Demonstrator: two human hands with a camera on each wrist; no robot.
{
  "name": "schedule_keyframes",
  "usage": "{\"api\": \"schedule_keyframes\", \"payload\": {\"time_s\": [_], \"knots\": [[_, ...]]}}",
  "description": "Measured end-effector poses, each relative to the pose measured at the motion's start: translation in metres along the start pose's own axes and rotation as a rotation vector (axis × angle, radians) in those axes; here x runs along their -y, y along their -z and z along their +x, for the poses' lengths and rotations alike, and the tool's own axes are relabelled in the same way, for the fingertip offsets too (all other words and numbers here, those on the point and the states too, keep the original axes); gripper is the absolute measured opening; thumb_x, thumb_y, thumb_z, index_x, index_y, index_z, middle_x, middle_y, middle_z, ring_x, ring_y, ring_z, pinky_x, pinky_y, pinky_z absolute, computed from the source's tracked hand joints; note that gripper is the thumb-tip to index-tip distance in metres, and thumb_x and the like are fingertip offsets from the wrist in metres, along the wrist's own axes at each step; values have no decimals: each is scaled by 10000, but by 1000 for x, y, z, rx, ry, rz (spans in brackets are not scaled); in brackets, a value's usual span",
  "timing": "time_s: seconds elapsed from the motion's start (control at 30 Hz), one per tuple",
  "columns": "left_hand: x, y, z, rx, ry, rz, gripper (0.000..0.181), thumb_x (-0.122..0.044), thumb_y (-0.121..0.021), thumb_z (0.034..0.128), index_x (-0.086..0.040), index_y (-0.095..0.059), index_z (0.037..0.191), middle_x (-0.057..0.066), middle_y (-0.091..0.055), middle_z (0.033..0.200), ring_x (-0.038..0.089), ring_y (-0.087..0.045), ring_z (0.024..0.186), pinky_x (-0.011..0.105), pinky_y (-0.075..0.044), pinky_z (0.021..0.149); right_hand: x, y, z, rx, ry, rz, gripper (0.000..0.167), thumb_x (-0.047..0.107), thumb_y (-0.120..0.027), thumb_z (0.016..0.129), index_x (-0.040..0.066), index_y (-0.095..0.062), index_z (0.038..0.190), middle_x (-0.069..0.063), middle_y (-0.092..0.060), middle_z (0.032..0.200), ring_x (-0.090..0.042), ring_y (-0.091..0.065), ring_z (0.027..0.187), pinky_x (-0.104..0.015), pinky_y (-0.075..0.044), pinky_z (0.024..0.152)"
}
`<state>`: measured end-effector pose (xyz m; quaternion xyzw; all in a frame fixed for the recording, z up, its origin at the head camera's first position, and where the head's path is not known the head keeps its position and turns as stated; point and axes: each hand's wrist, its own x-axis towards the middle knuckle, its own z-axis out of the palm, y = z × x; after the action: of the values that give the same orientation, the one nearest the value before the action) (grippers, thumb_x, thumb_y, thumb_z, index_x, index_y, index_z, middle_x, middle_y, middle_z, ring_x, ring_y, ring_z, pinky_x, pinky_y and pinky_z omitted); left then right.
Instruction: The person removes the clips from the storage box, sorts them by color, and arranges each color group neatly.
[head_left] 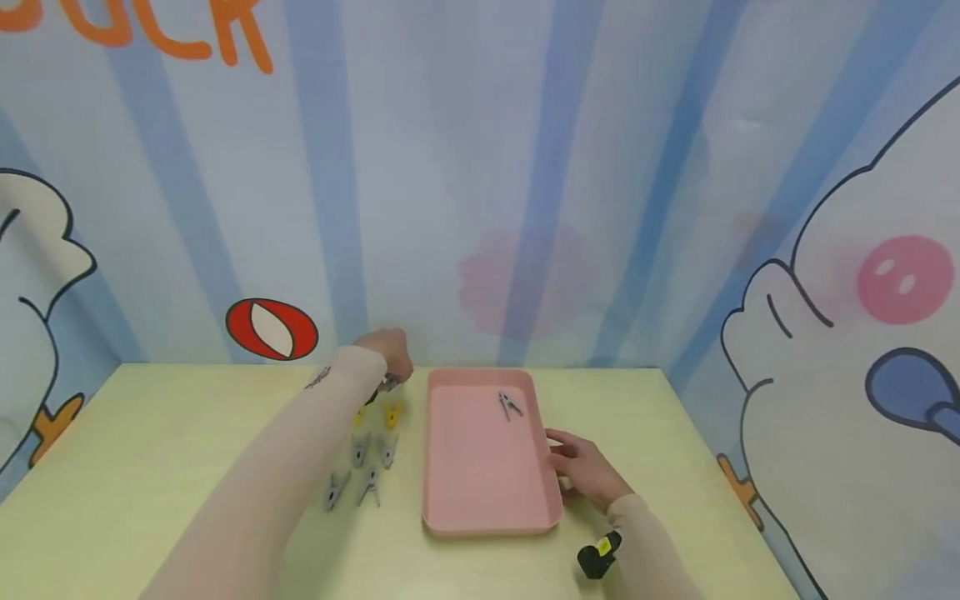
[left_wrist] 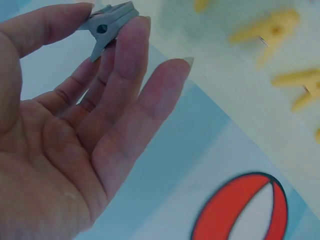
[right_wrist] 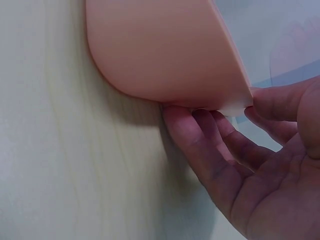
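My left hand (head_left: 387, 350) is at the far side of the table, left of the tray. In the left wrist view it pinches a grey clothes peg (left_wrist: 114, 24) between thumb and fingertips. The pink tray (head_left: 480, 475) lies flat, with one grey peg (head_left: 510, 406) inside near its far right corner. My right hand (head_left: 588, 475) holds the tray's right side; in the right wrist view the thumb is on the rim and the fingers touch low on the wall. Below my left hand are yellow pegs (head_left: 393, 414), partly hidden by the arm, and several grey pegs (head_left: 370, 487).
The pale yellow table (head_left: 187, 450) ends at a striped blue backdrop (head_left: 442, 208) with cartoon figures. A black wrist strap with a yellow label (head_left: 602, 547) sits on the right wrist. My left forearm (head_left: 277, 467) reaches across the table.
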<state>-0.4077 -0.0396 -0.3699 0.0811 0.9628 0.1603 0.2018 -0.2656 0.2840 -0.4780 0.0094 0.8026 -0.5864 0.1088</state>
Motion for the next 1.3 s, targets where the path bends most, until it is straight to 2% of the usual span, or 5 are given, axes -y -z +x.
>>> {"api": "schedule_keyframes", "payload": {"time_s": [0.17,0.6,0.8,1.0,1.3], "knots": [[24,7,-4,-25,25,-33,134,6,-578,814,-7,-704,771,95,-585,688,167,-467,461,290,-418,436,0,1,1,-13,-18,-21,471,64,-517,1013,61,-448,1479,-232,-573,1302,-344,-635,1071,-448,-567,693],[77,17,-26,-27,140,-82,95,-34,-617,832,10,-700,850,89,-551,698,198,-524,551,316,-509,526,-6,8,-2,-19,-36,2,481,73,-511,1014,73,-436,1489,-227,-573,1306,-334,-643,1059,-463,-573,713],[112,15,-27,-55,214,-125,82,-28,-642,810,15,-689,863,120,-586,745,236,-611,587,331,-539,539,-6,10,-4,12,-24,-12,490,90,-502,1028,48,-395,1504,-271,-535,1339,-375,-624,1098,-478,-569,718],[137,6,-25,-49,207,-110,85,-26,-635,779,-4,-715,758,92,-602,639,220,-607,533,316,-493,490,-11,19,-10,-10,-33,-6,508,73,-509,1022,30,-373,1510,-293,-521,1346,-402,-611,1116,-475,-569,695],[158,-6,-27,-72,258,-114,94,-71,-642,791,-24,-690,725,79,-598,634,205,-593,540,315,-469,494,-12,25,-15,-26,-56,-21,514,90,-510,1021,17,-364,1509,-307,-505,1355,-423,-594,1139,-477,-570,720]]}}
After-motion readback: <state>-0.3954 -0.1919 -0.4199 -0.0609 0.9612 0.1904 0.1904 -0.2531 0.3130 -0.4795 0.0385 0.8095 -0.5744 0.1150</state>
